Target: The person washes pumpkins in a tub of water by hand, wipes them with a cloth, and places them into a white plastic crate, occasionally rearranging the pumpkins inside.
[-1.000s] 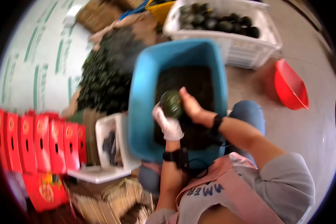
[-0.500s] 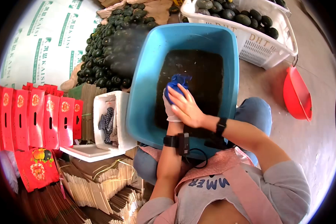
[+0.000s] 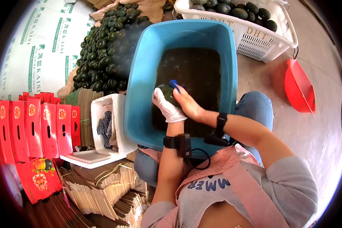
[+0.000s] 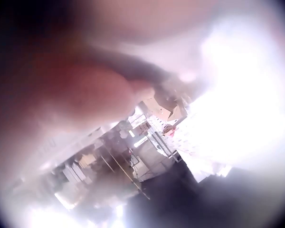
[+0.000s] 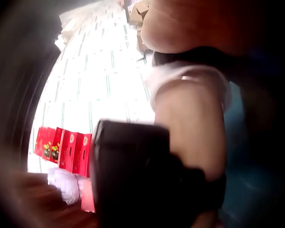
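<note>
In the head view my left hand (image 3: 166, 106), in a white glove, grips a dark green squash (image 3: 167, 93) from its near left side, over the dark water in a blue tub (image 3: 135, 117). My bare right hand (image 3: 189, 104) lies along the squash's right side and holds a blue cloth (image 3: 173, 83) against it. Much of the squash and cloth is hidden by the hands. The right wrist view catches the left glove's cuff (image 5: 190, 78) below the right hand. Blurred skin fills much of the left wrist view.
Left of the tub lies a heap of green squashes (image 3: 100, 57). A white crate (image 3: 254, 40) of squashes stands behind, with a red basin (image 3: 298, 87) at right. A foam box (image 3: 119, 125), red cartons (image 3: 32, 129) and stacked cardboard (image 3: 98, 190) are to the left.
Half a second ago the right hand lay flat over the blue cloth, covering the squash. It has since shifted to the squash's right side, uncovering part of it. The head view has moved slightly.
</note>
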Action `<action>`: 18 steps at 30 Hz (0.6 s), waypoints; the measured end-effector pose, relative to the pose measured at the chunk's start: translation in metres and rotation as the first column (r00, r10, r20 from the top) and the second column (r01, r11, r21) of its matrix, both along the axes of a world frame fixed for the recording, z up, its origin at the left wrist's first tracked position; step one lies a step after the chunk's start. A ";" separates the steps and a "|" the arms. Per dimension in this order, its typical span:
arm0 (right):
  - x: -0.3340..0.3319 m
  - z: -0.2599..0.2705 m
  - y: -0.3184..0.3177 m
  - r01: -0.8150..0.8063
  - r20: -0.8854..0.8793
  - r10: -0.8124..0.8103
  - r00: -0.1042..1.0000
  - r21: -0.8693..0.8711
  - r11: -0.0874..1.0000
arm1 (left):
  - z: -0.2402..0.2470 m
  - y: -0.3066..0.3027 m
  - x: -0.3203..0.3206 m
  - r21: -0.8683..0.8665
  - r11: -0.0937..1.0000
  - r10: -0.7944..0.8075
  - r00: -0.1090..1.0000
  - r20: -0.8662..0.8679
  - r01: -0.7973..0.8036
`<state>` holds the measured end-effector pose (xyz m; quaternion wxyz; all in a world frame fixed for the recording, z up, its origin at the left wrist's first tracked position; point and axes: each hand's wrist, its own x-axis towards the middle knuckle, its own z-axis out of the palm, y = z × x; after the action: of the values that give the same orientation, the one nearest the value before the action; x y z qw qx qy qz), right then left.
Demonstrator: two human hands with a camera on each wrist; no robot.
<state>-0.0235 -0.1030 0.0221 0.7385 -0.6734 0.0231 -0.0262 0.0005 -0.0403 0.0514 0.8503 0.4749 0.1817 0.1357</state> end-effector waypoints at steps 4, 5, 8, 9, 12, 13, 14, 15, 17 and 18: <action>0.001 0.017 -0.014 0.035 -0.199 0.050 0.979 0.401 0.916 | -0.020 -0.002 -0.006 0.389 0.921 0.018 0.999 0.046 -0.035; 0.008 0.024 -0.022 0.124 -0.271 0.047 0.961 0.580 0.805 | 0.005 0.008 -0.015 0.039 0.962 -0.267 0.961 -0.064 0.270; 0.016 0.073 -0.050 0.343 -0.608 0.183 0.772 0.642 0.686 | 0.000 0.040 -0.008 -0.123 0.931 -0.364 0.899 -0.245 0.343; 0.021 0.055 -0.052 0.305 -0.621 0.170 0.765 0.583 0.753 | -0.005 0.036 -0.006 -0.181 0.919 -0.383 0.901 -0.202 0.350; 0.032 0.011 -0.035 0.312 -0.652 -0.055 0.757 0.286 0.906 | -0.013 0.023 -0.009 -0.354 0.789 -0.511 0.856 0.074 0.502; 0.027 0.009 -0.037 0.261 -0.594 -0.107 0.797 0.179 0.949 | -0.021 0.021 -0.007 -0.385 0.782 -0.493 0.864 0.101 0.490; 0.027 0.011 -0.039 0.264 -0.599 -0.111 0.793 0.174 0.949 | -0.018 0.019 -0.008 -0.390 0.780 -0.495 0.864 0.096 0.490; 0.027 0.014 -0.038 0.226 -0.585 -0.155 0.796 0.050 0.973 | -0.015 0.017 -0.009 -0.431 0.765 -0.489 0.867 0.095 0.479; 0.022 0.040 -0.043 0.099 -0.544 -0.140 0.827 -0.105 0.990 | -0.017 0.015 -0.005 -0.490 0.775 -0.421 0.905 0.070 0.398; 0.018 0.040 -0.038 0.095 -0.543 -0.137 0.829 -0.105 0.990 | -0.022 0.016 -0.001 -0.490 0.777 -0.417 0.906 0.072 0.396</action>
<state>-0.0053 -0.1411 0.0620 0.6727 -0.6767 0.2732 0.1222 0.0000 -0.0241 0.0298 0.9480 0.2723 0.1209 -0.1116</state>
